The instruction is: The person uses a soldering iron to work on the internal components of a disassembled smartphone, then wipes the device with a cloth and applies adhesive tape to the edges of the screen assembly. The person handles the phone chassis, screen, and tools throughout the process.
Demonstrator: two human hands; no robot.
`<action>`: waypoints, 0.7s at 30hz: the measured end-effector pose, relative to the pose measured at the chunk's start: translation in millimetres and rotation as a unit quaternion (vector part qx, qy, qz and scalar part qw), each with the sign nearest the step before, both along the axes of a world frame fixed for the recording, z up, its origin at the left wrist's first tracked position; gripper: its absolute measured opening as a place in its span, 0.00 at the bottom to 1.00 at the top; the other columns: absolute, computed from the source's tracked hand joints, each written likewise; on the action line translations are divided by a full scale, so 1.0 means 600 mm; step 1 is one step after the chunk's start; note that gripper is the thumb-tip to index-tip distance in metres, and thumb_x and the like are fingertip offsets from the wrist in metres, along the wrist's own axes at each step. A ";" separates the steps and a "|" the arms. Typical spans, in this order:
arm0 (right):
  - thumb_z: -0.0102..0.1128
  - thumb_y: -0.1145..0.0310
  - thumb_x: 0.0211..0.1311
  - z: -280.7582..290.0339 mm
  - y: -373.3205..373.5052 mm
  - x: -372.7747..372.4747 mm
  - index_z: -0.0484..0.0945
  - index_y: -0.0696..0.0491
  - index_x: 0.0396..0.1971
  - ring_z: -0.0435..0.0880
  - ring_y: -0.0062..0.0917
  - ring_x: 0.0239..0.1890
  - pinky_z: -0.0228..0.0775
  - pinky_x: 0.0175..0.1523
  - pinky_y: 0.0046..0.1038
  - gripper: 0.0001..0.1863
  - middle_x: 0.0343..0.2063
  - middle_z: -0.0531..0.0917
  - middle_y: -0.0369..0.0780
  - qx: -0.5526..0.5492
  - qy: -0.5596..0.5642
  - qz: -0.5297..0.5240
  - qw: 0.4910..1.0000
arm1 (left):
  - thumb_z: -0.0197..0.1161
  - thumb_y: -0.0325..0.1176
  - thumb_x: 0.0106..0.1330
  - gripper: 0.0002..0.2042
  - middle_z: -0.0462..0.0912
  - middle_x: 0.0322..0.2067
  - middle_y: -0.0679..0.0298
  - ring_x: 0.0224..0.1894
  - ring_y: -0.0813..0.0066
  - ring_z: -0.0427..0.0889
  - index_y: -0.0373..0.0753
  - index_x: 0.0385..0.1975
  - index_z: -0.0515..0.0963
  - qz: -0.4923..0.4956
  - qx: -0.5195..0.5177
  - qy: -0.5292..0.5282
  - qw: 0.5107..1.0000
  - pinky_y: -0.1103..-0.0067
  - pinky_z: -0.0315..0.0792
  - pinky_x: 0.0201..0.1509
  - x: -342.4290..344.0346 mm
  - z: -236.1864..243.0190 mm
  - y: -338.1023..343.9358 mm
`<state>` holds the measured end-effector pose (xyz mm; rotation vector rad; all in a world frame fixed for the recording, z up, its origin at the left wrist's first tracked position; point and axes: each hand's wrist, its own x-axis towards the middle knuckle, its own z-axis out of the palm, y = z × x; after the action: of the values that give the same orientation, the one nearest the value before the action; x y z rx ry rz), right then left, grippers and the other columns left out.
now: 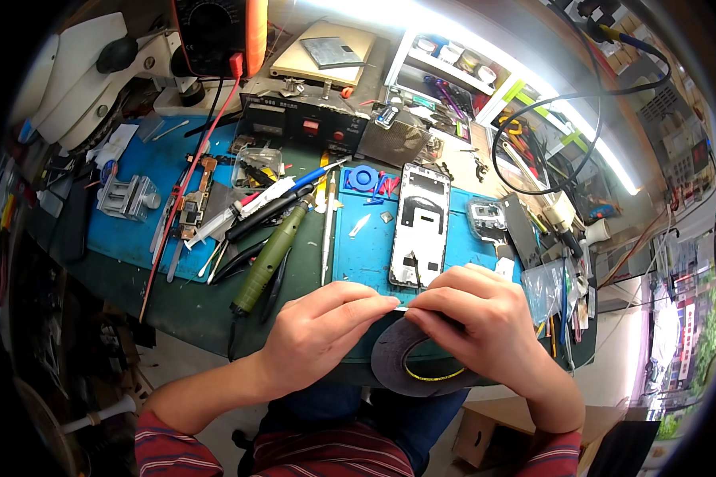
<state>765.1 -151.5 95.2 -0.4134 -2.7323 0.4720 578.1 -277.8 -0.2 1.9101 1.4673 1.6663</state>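
Observation:
My right hand (pixel 481 318) grips a roll of black tape (pixel 390 362) that hangs at the table's front edge. Thumb and fingertips of my left hand (pixel 318 330) are pinched together, almost touching the right fingertips. A short whitish strip (pixel 402 308) shows between the two pinches; it looks like the tape's end. Just beyond my hands, a phone frame (pixel 423 230) with a white inner face lies on the blue mat (pixel 358 270). A small white pointed piece (pixel 359 225) and a blue ring-shaped part (pixel 361 179) are left of it.
A green pen-shaped tool (pixel 270 258), pliers and a syringe (pixel 215 222) lie to the left. Behind stands a black power unit (pixel 302 123), with a microscope (pixel 87 79) at the far left. A black cable (pixel 497 151) loops over the right side, above a clear plastic case (pixel 487 219).

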 end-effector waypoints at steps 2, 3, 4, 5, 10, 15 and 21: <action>0.73 0.67 0.60 0.001 0.000 0.000 0.84 0.50 0.31 0.82 0.30 0.30 0.76 0.34 0.32 0.06 0.30 0.82 0.34 0.005 -0.005 -0.002 1.000 | 0.70 0.18 0.62 0.19 0.85 0.43 0.59 0.39 0.65 0.88 0.38 0.54 0.84 -0.002 0.001 0.007 1.000 0.74 0.84 0.41 -0.001 0.000 0.000; 0.73 0.67 0.60 0.002 0.000 0.000 0.84 0.50 0.31 0.82 0.30 0.30 0.76 0.34 0.32 0.06 0.29 0.82 0.34 0.006 -0.007 -0.001 1.000 | 0.70 0.18 0.62 0.19 0.85 0.43 0.60 0.39 0.65 0.88 0.38 0.54 0.85 -0.004 0.002 0.010 1.000 0.75 0.84 0.41 -0.002 0.000 -0.001; 0.73 0.67 0.61 0.003 0.000 0.000 0.84 0.50 0.31 0.82 0.30 0.30 0.76 0.34 0.32 0.06 0.29 0.82 0.34 0.007 -0.010 0.000 1.000 | 0.70 0.18 0.62 0.19 0.85 0.43 0.60 0.39 0.65 0.88 0.38 0.53 0.85 -0.004 0.005 0.012 1.000 0.75 0.84 0.41 -0.002 -0.001 0.000; 0.73 0.67 0.61 0.003 0.000 0.000 0.84 0.50 0.31 0.81 0.30 0.30 0.76 0.34 0.32 0.06 0.29 0.81 0.34 0.008 -0.012 0.002 1.000 | 0.70 0.18 0.62 0.19 0.85 0.43 0.60 0.39 0.66 0.88 0.38 0.53 0.85 -0.004 0.008 0.014 1.000 0.75 0.84 0.40 -0.002 -0.001 0.000; 0.73 0.67 0.61 0.004 0.001 -0.001 0.83 0.50 0.30 0.82 0.30 0.31 0.76 0.35 0.32 0.06 0.30 0.81 0.34 0.012 -0.015 0.003 1.000 | 0.70 0.18 0.62 0.18 0.85 0.43 0.60 0.38 0.66 0.88 0.38 0.53 0.85 -0.003 0.012 0.025 1.000 0.75 0.85 0.40 -0.002 -0.002 0.001; 0.72 0.66 0.61 0.005 0.003 0.000 0.84 0.51 0.31 0.83 0.31 0.33 0.77 0.36 0.32 0.06 0.30 0.81 0.35 0.015 -0.018 0.009 1.000 | 0.71 0.18 0.60 0.18 0.86 0.43 0.59 0.39 0.65 0.89 0.37 0.52 0.85 0.009 0.027 0.048 0.998 0.74 0.85 0.40 -0.002 -0.005 0.003; 0.72 0.66 0.61 0.000 0.007 0.002 0.85 0.50 0.31 0.83 0.31 0.34 0.77 0.37 0.32 0.06 0.30 0.82 0.35 0.002 -0.016 0.013 1.000 | 0.72 0.19 0.62 0.17 0.88 0.42 0.56 0.40 0.63 0.90 0.36 0.52 0.84 0.009 0.005 0.032 0.999 0.73 0.85 0.41 -0.001 0.003 0.005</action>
<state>766.4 -147.0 95.3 -0.3868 -2.7725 0.4698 577.7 -274.7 1.3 1.9784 1.5060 1.6374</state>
